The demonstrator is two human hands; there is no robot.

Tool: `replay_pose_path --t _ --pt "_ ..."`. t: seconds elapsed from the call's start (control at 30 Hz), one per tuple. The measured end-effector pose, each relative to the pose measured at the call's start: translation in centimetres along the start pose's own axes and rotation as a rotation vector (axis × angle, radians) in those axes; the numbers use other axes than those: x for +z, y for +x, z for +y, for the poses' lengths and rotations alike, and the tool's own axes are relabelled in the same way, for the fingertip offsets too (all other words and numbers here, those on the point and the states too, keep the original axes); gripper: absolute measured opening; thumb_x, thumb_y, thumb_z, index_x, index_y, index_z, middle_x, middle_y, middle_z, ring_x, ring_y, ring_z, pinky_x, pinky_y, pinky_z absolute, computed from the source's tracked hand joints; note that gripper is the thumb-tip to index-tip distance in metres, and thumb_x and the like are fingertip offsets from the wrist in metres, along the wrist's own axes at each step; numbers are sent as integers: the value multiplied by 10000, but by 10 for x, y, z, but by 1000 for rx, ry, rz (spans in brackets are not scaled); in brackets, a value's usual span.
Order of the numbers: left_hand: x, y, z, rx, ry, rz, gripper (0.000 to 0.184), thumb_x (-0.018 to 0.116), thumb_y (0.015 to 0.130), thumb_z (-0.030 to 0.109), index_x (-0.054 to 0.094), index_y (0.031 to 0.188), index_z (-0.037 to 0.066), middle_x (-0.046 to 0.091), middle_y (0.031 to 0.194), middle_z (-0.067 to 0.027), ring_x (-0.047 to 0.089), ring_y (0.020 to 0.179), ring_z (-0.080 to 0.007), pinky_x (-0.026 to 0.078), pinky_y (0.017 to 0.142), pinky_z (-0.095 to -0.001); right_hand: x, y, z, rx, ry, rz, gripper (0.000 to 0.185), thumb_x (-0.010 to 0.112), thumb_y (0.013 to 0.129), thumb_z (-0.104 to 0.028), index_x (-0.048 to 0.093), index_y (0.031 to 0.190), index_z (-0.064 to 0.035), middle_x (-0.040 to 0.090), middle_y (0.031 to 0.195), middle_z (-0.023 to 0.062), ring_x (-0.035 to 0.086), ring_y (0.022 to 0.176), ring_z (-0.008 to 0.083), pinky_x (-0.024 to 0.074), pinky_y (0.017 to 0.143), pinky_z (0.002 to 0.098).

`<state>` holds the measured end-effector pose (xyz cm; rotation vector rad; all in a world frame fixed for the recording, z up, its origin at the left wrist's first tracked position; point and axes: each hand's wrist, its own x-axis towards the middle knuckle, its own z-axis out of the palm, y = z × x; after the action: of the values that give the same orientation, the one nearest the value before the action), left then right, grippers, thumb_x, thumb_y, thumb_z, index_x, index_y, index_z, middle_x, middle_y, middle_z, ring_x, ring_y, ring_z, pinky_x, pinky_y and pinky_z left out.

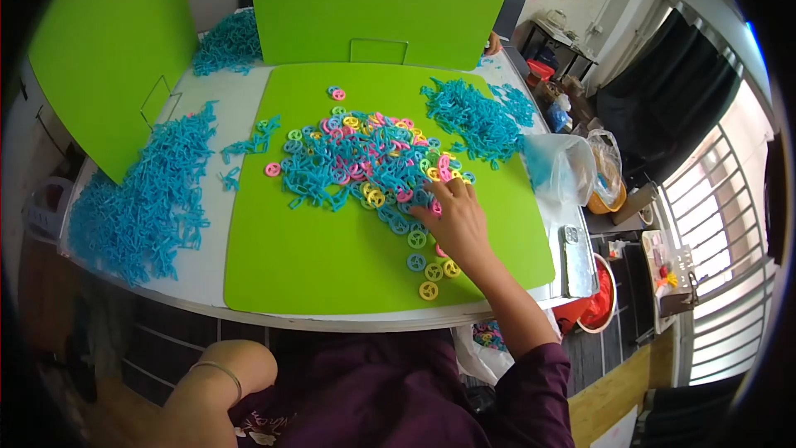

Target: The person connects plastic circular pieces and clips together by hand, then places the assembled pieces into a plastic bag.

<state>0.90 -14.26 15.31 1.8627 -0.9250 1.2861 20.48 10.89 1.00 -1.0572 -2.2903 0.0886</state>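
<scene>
My right hand (458, 217) reaches into the right front of a mixed pile of small spoked plastic wheels (361, 149) in pink, yellow, blue and green, with blue clip-like plastic pieces (315, 178) among them. Its thumb and fingers look apart over the wheels, and no held piece shows between them. Several loose wheels, one of them yellow (429, 290), lie below the hand on the green board (315, 265). My left hand (249, 362), with a bracelet at the wrist, hangs low near my lap; its fingers are hidden.
Larger heaps of blue pieces lie on the white table at left (149, 199) and on the board's right (477, 120). Upright green panels (381, 4) stand behind. A clear plastic container (564, 168) and a phone (574, 261) are along the right edge. Another person's hand (494, 43) shows behind the panel.
</scene>
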Motion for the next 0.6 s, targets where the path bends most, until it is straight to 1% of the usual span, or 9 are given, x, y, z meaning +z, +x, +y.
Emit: replay_pose_path --t 0.1,0.17,0.23,0.27,0.3,0.37,0.47,0.5,0.6 --pt "-11 -31 8 -318 -528 -376 452 415 993 352 487 1319 47 518 1269 -191 545 1110 -312 426 959 -399 15 -1 0 -103 -23 -12 317 758 717 -223 658 989 -93 601 954 102 562 925 302 468 777 401" --pt "-43 -52 -18 -592 -437 -251 179 644 821 144 618 804 -33 665 863 -159 653 876 -251 521 713 -373 17 0 0 -141 37 1 292 754 719 -206 657 965 -84 609 928 95 564 912 297 468 779 403" --pt "-73 -80 -34 -1156 261 91 164 630 875 157 658 995 48 661 896 -91 644 857 -228 504 752 -330 21 -2 1 -179 69 13 268 744 728 -187 657 957 -79 611 887 92 568 867 292 472 762 399" --pt "-78 -93 -56 -1402 517 435 169 636 868 153 677 1021 94 662 908 -74 638 818 -223 502 738 -318 23 -3 3 -200 70 22 257 736 737 -177 658 961 -79 608 858 91 571 828 290 476 743 395" --pt "-85 -105 -79 -1509 985 522 187 670 836 156 692 1019 121 638 925 -54 606 804 -219 493 732 -350 23 -2 5 -220 69 35 246 728 746 -168 658 965 -79 605 829 91 575 789 288 481 725 390" --pt "-99 -163 -103 -1251 1597 209 215 701 783 161 697 996 129 608 910 -49 574 883 -231 469 794 -357 19 -3 5 -118 197 8 278 711 775 -165 662 1036 -81 599 794 100 579 751 286 478 693 384" --pt "-102 -180 -117 -1392 1493 19 247 708 760 170 693 1003 130 596 939 -44 538 974 -237 432 863 -362 -3 0 -3 76 327 -93 363 695 809 -171 632 1156 -87 592 786 114 583 714 285 470 654 377" --pt "-102 -181 -117 -1422 1486 17 254 709 760 174 691 1009 130 596 946 -46 534 981 -239 423 876 -365 -10 0 -3 147 357 -138 397 690 819 -175 616 1199 -89 590 791 118 584 705 286 467 643 375" --pt "-99 -183 -107 -1506 1478 10 277 714 756 187 686 1025 128 592 967 -48 523 999 -245 402 906 -377 -14 -8 7 60 327 -51 430 675 840 -169 578 1248 -71 587 794 122 581 685 260 460 630 362"
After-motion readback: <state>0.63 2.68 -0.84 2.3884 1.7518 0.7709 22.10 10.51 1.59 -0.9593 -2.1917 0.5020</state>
